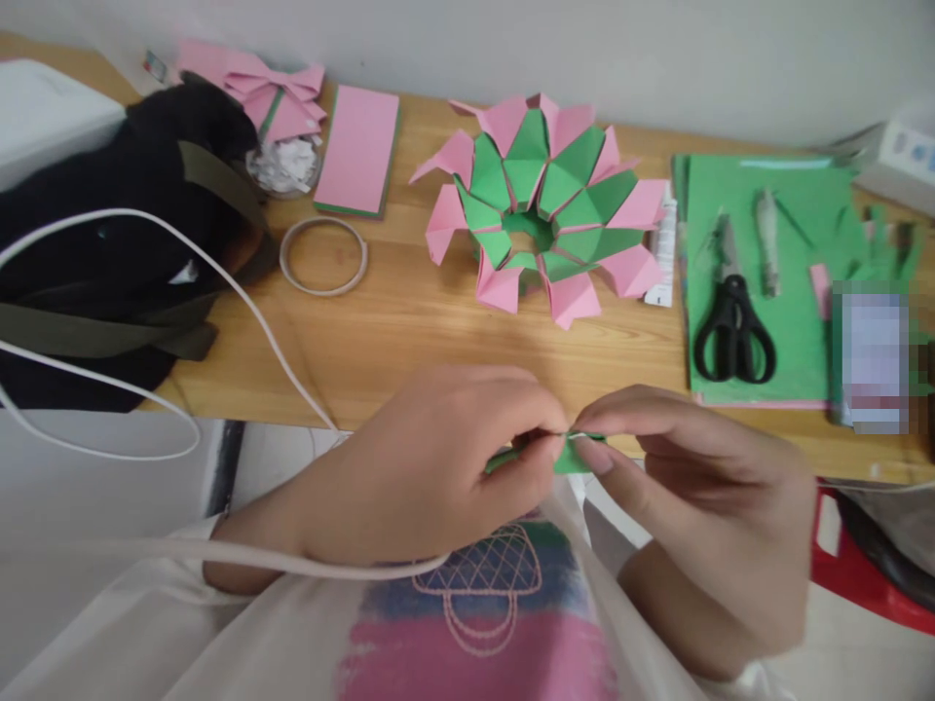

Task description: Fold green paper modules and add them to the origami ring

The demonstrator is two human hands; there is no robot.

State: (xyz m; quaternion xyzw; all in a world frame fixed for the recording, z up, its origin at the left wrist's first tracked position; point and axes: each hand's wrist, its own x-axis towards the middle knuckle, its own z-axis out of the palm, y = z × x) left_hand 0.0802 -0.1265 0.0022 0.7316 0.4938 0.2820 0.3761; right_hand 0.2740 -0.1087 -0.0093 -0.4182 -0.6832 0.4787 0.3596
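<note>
Currently, both hands are closed in pinches on one small folded piece of green paper (577, 461), held up near the front edge of the pale wooden surface (394, 350). Taking that piece as the centre of a clock, with twelve towards the wall, its long axis runs roughly from nine to three, the three o'clock end tipped a little upward. Much of it is covered by the fingers, so I cannot tell its full shape.

The left hand (453, 467) comes in from nine o'clock and grips the middle between thumb and forefinger, its other fingers curled under. The right hand (716, 497) comes from between three and four, and its thumb and forefinger nip the right-hand end.

At twelve o'clock lies a ring of folded pink and green paper (577, 175), its pink tips fanning outward. A slim white tube (661, 258) lies just beside it, at one o'clock. At two, black-handled scissors (734, 331) rest on green paper sheets (804, 350), blades pointing to twelve. A pale round roll of tape (290, 263) lies flat at ten, and a rectangular pink stack of paper (357, 151) at eleven.
</note>
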